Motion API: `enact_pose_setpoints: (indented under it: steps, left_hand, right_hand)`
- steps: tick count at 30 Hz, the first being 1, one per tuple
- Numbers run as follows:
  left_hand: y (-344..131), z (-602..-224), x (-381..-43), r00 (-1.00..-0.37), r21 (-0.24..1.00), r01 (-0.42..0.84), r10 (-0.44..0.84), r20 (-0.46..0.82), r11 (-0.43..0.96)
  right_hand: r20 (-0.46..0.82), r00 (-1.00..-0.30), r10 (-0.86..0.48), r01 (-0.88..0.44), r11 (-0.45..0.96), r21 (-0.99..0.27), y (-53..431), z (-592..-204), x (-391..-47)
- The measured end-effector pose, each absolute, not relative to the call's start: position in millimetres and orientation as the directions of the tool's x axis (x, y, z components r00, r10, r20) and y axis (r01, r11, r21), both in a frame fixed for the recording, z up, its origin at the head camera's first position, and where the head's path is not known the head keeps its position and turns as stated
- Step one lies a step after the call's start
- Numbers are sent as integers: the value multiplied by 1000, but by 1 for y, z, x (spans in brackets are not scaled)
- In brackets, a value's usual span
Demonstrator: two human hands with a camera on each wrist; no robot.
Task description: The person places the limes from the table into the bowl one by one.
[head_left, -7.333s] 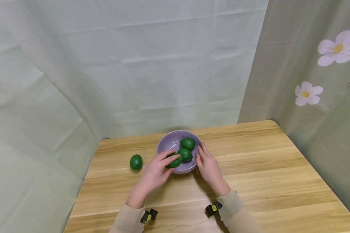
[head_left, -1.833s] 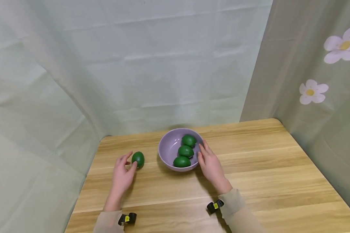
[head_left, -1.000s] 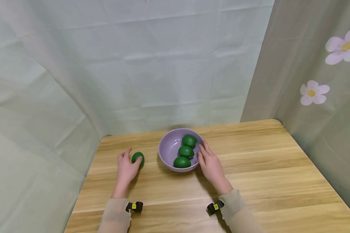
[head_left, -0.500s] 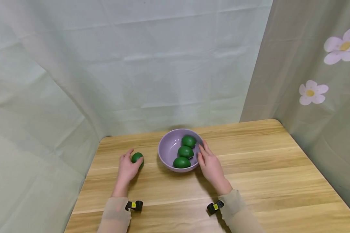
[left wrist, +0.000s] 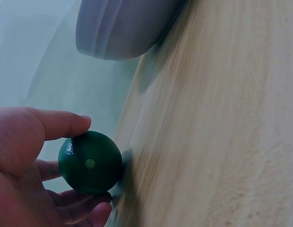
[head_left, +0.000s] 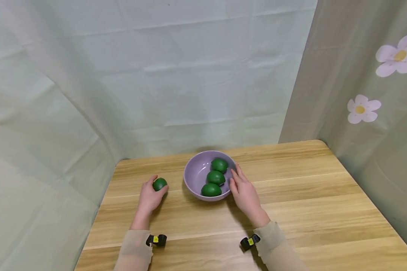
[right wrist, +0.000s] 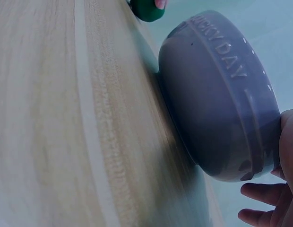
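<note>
My left hand (head_left: 150,196) grips a dark green lime (head_left: 160,184) at the left of the table, thumb on one side and fingers on the other. In the left wrist view the lime (left wrist: 92,163) shows its pale stem end, close beside the wood. A purple bowl (head_left: 196,173) stands at the middle with 3 more limes inside: a far one (head_left: 219,165), a middle one (head_left: 216,177) and a near one (head_left: 211,190). My right hand (head_left: 245,194) holds the bowl at its right rim; in the right wrist view, fingers (right wrist: 262,193) show beside the bowl's (right wrist: 208,104) outer wall.
The wooden table (head_left: 308,195) extends to the right of the bowl. Its back edge meets a pale hanging cloth (head_left: 203,86); at the right hangs a curtain (head_left: 352,150) with flower prints. Raised lettering runs round the bowl's outside.
Earlier the left hand set a lime in the bowl and let go. It then moved left to the lime on the table and closed round it. The right hand has stayed at the bowl.
</note>
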State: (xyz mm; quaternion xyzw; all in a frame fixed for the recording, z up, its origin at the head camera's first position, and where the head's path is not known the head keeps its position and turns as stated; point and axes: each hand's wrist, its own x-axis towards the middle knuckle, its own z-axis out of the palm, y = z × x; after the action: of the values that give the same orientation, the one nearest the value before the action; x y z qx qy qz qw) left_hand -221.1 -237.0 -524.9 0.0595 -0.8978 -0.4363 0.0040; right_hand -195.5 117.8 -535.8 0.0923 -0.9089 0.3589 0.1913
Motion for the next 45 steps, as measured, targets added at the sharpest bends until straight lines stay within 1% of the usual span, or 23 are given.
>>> enact_pose_setpoints:
  steps: [7, 13, 27, 45]
  left_hand:
    - [-236, -524, -221, -993, 785, -95, -110, -34, 612]
    - [-238, -523, -222, -993, 780, -102, -105, -47, 618]
    - [-238, -526, -222, -996, 788, -69, -93, -15, 612]
    - [-238, -523, -221, -994, 807, -83, -106, -25, 584]
  right_hand:
    - [390, -920, -27, -285, 729, -622, 119, -535, -196]
    - [393, -919, -27, -289, 725, -626, 117, -533, -196]
    - [392, -920, -34, -292, 727, -622, 118, -534, -197]
    - [424, -905, -39, -320, 718, -618, 117, -533, -196]
